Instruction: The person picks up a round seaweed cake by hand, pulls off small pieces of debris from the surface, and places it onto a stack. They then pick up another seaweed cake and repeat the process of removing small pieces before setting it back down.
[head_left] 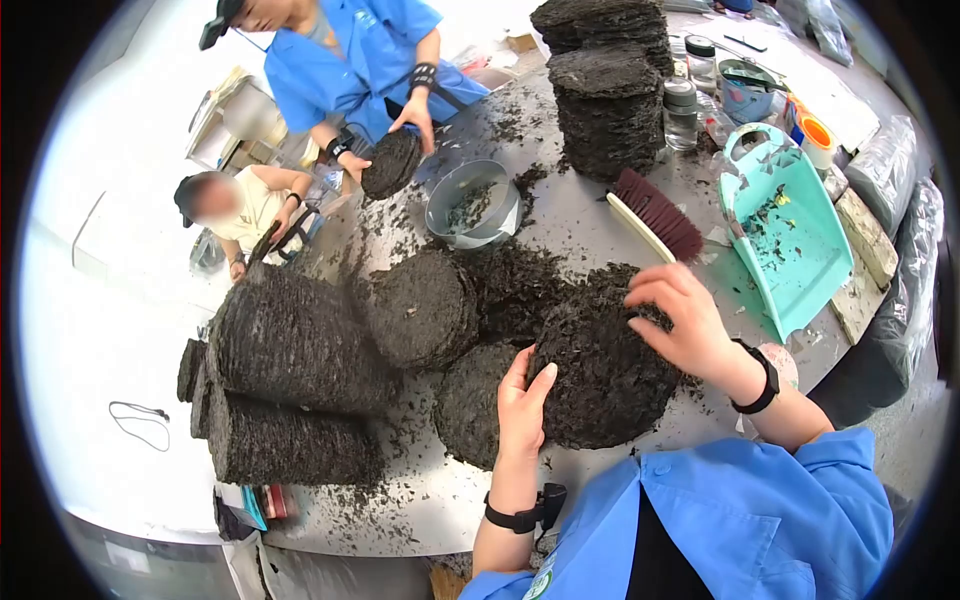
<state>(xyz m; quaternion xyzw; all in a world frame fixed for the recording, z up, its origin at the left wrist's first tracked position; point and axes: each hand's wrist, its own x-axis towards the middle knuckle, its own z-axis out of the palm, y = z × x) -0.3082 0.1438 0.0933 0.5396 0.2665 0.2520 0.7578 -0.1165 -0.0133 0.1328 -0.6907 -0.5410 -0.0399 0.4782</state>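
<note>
A round, dark, flaky disc (610, 375) that looks like dried seaweed is tilted up in front of me. My left hand (524, 405) grips its left edge, thumb on the face towards me. At the upper right rim, my right hand (685, 320) has its fingers curled and pinched on the dark flaky material; whether a loose bit is between them is hard to see. Another flat disc (475, 400) lies under and left of the held one. Beyond it are a short stack of discs (420, 310) and loose dark flakes (515, 285).
Long stacks of discs (300, 335) lie sideways at left; tall stacks (610, 110) stand at the back. A grey bowl (470, 228), brush (660, 215), turquoise dustpan (800, 235) and jars (681, 115) sit on the table. Across it, a co-worker (350, 70) holds a disc; another person (255, 210) is farther left.
</note>
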